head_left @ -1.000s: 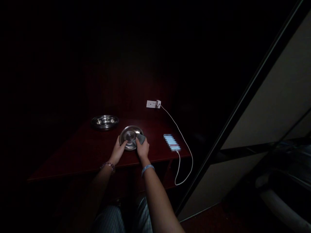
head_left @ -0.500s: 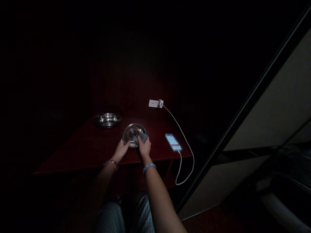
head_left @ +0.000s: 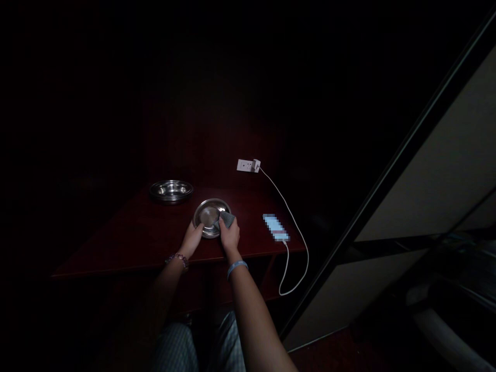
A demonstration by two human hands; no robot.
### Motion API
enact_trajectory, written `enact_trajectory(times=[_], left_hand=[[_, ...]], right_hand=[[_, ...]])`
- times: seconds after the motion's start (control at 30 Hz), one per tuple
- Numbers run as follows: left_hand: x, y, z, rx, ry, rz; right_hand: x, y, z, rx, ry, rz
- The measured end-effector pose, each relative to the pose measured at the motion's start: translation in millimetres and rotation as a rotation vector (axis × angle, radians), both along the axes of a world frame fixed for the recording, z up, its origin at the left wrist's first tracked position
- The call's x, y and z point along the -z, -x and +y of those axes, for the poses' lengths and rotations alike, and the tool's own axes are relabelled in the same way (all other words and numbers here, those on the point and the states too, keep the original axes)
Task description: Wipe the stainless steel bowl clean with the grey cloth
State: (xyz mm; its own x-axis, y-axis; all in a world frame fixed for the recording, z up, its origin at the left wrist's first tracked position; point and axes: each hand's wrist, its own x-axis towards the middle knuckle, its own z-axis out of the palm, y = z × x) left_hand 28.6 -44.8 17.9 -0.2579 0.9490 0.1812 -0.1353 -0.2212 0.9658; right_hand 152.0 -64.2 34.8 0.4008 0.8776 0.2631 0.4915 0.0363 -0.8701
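A round steel plate point(head_left: 210, 216) with a raised rim is tilted towards me above the front of the dark red table. My left hand point(head_left: 191, 238) grips its lower left rim, thumb on the inner side and the other fingers hidden behind. In my right hand point(head_left: 230, 235) a grey cloth point(head_left: 227, 219) is pinched, pressed against the plate's right side. Behind and to the left, a stack of shiny steel plates point(head_left: 171, 191) sits on the table.
The red table point(head_left: 124, 243) ends just in front of my knees. At its right lies a phone point(head_left: 276, 227), its white cable point(head_left: 296, 223) looping past the table edge up to a charger in the wall socket point(head_left: 244, 165). A pale panel point(head_left: 426, 155) slants along the right.
The plate has shifted slightly left and down in my hands, and its tilt has changed a little. The cloth stays at its right side. The stacked plates have not moved.
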Motion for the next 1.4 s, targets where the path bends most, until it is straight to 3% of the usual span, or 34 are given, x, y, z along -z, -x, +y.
enact_trajectory(times=[0.6, 1.4], left_hand=[[5.7, 3.2, -2.1, 0.017, -0.113, 0.117], [7.0, 4.2, -1.3, -0.001, -0.049, 0.142]], right_hand=[[-1.6, 0.0, -0.9, 0.007, 0.033, 0.02], [-3.1, 0.9, -1.0, 0.016, 0.059, 0.006]])
